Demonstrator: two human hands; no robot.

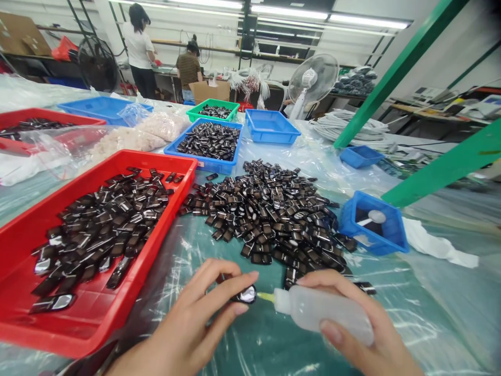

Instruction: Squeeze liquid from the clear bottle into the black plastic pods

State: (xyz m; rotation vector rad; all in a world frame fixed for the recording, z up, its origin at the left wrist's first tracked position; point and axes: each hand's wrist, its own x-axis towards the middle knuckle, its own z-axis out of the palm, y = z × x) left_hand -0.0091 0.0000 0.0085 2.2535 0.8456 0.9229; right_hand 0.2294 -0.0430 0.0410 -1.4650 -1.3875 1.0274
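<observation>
Between the fingers of my left hand (203,313) is a small glossy black plastic piece (247,294), its shiny rounded end facing right. My right hand (352,313) is wrapped round a translucent white squeeze bottle (329,310), lying nearly level. The bottle's thin yellowish nozzle (266,297) points left, its tip at or very near the end of the black piece; whether they touch I cannot tell. Just beyond my hands spreads a large heap of similar black pieces (274,209). To the left, a red tray (156,248) holds many more of them.
Behind the heap stand a blue tray (203,166) and a green tray (191,116) of black parts, and another blue tray (272,137). At right, a small blue bin (376,245) sits near green posts (438,167). Two people (139,52) work at the back, near fans (309,78).
</observation>
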